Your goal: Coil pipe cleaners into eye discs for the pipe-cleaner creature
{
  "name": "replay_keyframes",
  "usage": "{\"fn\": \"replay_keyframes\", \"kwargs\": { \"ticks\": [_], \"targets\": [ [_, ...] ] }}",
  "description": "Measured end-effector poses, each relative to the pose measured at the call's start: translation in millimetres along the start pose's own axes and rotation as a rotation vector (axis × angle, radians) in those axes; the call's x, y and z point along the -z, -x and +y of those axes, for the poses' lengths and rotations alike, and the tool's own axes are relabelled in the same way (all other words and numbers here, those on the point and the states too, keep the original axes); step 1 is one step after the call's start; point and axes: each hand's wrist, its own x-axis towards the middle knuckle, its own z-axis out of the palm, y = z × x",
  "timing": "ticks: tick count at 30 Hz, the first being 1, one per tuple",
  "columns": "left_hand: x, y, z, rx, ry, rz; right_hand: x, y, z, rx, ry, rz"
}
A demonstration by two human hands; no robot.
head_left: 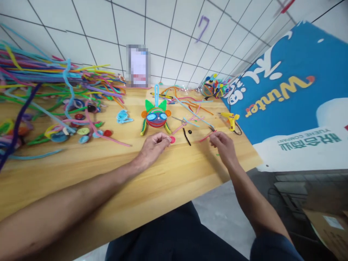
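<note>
one left hand (155,148) pinches a small round pink disc (173,140); the right hand (222,144) pinches a thin red fuzzy stick (205,138).

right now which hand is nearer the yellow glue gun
Right. The right hand is just short of the yellow glue gun, to its left; the left hand is farther left, at the pink disc.

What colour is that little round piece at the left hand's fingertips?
The round piece is pinkish red, seen best in the head view.
</note>
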Motion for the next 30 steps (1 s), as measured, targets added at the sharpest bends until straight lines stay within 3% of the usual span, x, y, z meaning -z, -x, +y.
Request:
{"fn": "replay_keyframes", "kwargs": {
  "ticks": [4, 7, 11, 19, 30],
  "targets": [
    [0.1, 1, 1, 0.002, 0.003, 0.021, -53, 16, -41, 0.083, -0.057, -0.290],
    [1.0, 1, -1, -0.014, 0.011, 0.046, -80, 12, -58, 0.148, -0.040, -0.389],
    [2.1, 0, -5, -0.040, 0.039, 0.059, -100, 1, -62, 0.229, -0.024, -0.453],
    [4.1, -2, -6, -0.074, -0.011, 0.036, -118, -4, -45, 0.303, -0.160, -0.425],
    [3.6, 3, -8, -0.067, -0.058, -0.053, -113, -2, -32, 0.419, -0.167, -0.409]
  ]
}}
